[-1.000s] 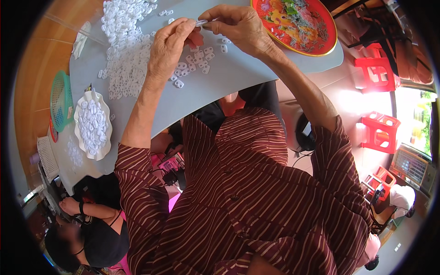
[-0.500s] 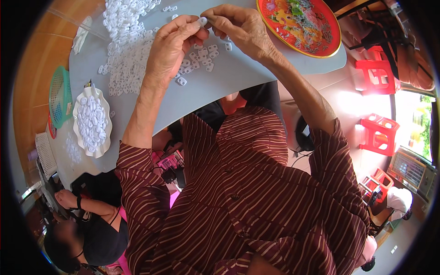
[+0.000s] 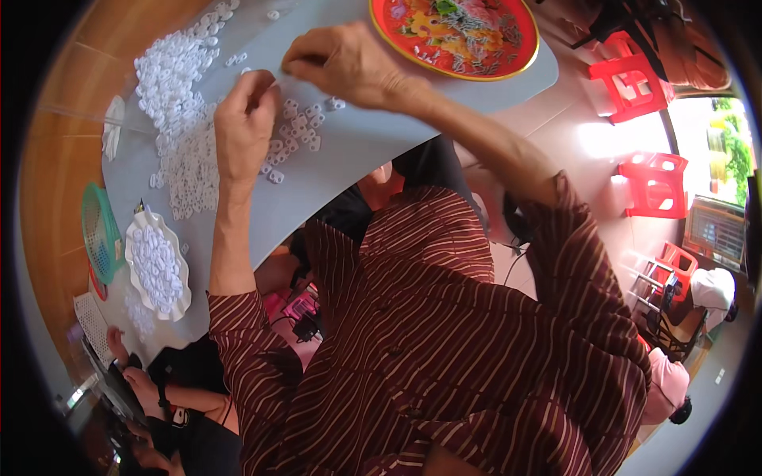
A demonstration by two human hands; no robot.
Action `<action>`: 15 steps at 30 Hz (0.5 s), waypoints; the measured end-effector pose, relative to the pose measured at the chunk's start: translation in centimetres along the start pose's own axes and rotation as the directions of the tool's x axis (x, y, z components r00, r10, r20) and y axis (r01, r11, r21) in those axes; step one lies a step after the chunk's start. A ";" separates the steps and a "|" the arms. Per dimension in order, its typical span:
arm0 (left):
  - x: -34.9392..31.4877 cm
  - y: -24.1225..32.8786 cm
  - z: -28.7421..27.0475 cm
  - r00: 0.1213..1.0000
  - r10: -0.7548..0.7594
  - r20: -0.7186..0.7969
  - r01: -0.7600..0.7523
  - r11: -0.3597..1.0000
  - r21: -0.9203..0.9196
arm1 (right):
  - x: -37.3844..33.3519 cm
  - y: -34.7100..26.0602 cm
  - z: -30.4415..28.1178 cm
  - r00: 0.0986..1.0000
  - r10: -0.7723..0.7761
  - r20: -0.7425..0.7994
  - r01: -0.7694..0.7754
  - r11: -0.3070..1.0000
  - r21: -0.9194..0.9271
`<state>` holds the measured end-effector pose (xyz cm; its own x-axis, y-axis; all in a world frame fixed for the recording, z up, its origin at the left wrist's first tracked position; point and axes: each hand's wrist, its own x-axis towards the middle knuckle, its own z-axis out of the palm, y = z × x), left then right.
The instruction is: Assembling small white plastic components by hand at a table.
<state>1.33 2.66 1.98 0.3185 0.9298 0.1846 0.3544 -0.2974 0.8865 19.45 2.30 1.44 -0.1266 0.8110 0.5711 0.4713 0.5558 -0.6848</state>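
My left hand (image 3: 244,131) is over the grey table with its fingers curled and the thumb against them. Whatever lies within that grip is hidden. Just to its right, my right hand (image 3: 345,67) is closed in a pinch, slightly blurred; I cannot make out what its fingertips hold. The two hands are a short gap apart. Beside my left hand, loose white plastic pieces (image 3: 302,123) with holes lie scattered. To its left are a denser heap of similar white pieces (image 3: 171,83) and a flat spread of them (image 3: 192,178).
A red flowered tray (image 3: 387,33) with small metal parts stands at the far right of the table (image 3: 325,166). At left are a scalloped white dish (image 3: 186,282) of white pieces and a green basket (image 3: 97,230). Red stools (image 3: 655,184) stand on the floor; a co-worker's arm (image 3: 194,398) shows lower left.
My hands have drawn apart. Half a second ago they met at a white piece in my left fingers; that piece is now out of sight. The whole view has shifted and turned somewhat.
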 end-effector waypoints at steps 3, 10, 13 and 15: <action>0.5 -1.2 -0.2 0.971 0.240 0.007 -0.221 0.884 0.412 | 1.0 1.9 -3.0 0.978 -0.103 0.180 0.126 0.984 -0.123; 0.0 -0.6 0.0 0.928 0.360 0.098 -0.347 0.736 0.580 | 0.2 0.8 -4.9 0.873 -0.049 0.485 0.182 0.956 -0.230; -0.1 0.1 0.7 0.920 0.388 0.054 -0.364 0.797 0.483 | -0.4 0.8 -4.7 0.872 0.030 0.488 0.147 0.936 -0.321; -0.3 0.2 1.0 0.897 0.440 0.044 -0.413 0.799 0.436 | -0.5 1.0 -4.5 0.884 0.017 0.468 0.142 0.943 -0.301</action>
<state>2.17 2.12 1.74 0.4803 0.6937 0.5368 0.5350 -0.7167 0.4474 23.96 1.64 2.49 -0.5123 0.8113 0.2818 0.6893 0.5841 -0.4286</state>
